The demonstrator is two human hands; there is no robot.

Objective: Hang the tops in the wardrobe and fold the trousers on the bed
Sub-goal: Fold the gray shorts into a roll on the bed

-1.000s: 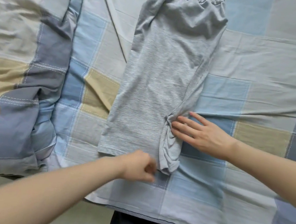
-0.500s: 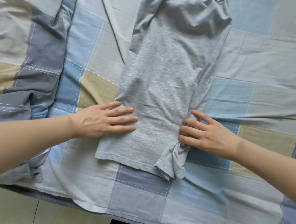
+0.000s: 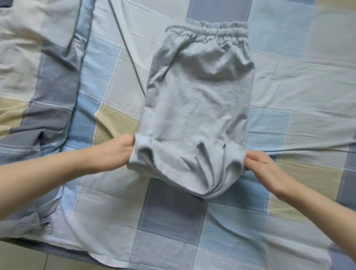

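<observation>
The grey trousers (image 3: 196, 105) lie flat on the checked bed sheet (image 3: 306, 89), their long axis running away from the person, elastic waistband (image 3: 213, 28) at the far end. The left hand (image 3: 113, 150) and right hand (image 3: 262, 168) each pinch a side of the near, bunched hem end, about equally close, so the fold should likely carry straight forward towards the waistband

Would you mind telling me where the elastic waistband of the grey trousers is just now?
In the head view, the waistband lies at the trousers' far end, upper centre on the checked sheet.
</observation>
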